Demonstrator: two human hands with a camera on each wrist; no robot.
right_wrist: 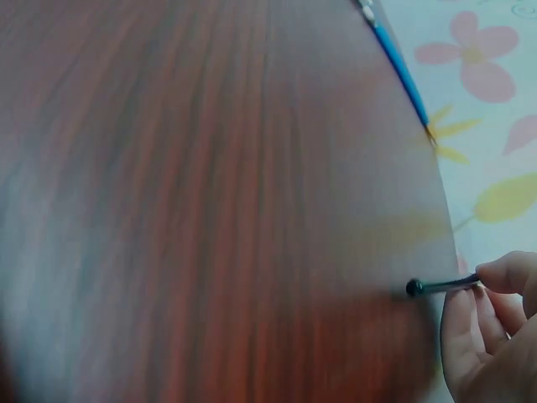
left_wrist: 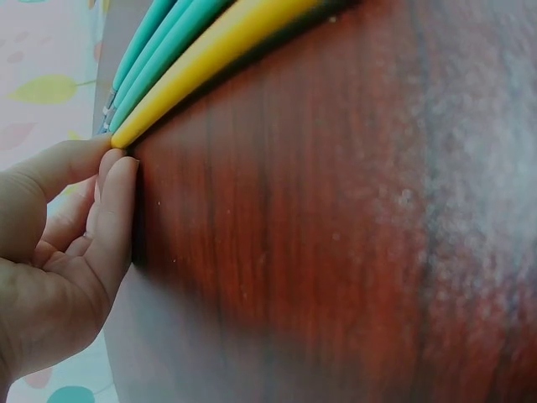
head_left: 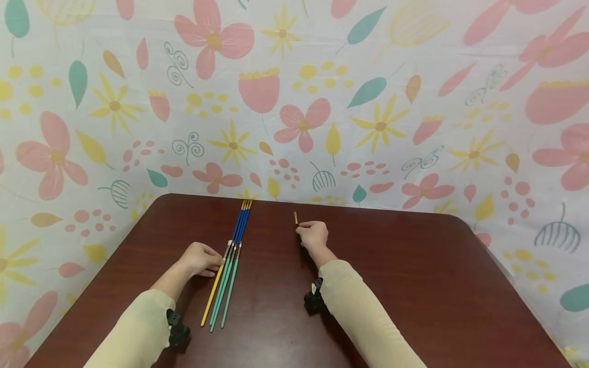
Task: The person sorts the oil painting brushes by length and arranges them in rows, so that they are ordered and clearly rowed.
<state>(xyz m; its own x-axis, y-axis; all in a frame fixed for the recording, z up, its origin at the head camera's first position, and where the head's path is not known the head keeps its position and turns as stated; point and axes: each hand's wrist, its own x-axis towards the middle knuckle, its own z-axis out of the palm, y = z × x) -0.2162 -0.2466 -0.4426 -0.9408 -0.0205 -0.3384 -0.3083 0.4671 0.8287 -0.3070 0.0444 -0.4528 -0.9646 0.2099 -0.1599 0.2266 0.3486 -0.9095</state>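
Near the upper end of a yellow paintbrush (head_left: 212,298), my left hand (head_left: 200,258) pinches its shaft between thumb and finger; the left wrist view shows the same yellow handle (left_wrist: 201,67) at the fingertips. Green paintbrushes (head_left: 224,291) lie just right of it, side by side. Beyond them, several blue paintbrushes (head_left: 241,225) reach to the table's back edge. My right hand (head_left: 314,236) holds a thin dark-handled brush with a tan tip (head_left: 296,218), apart from the row. In the right wrist view the rounded dark handle end (right_wrist: 414,288) sticks out from the fingers.
A dark reddish-brown wooden table (head_left: 414,286) bears everything. Behind its back edge hangs a white cloth (head_left: 313,66) printed with flowers and leaves. A small black camera (head_left: 177,332) sits at the left wrist, another camera (head_left: 314,299) at the right.
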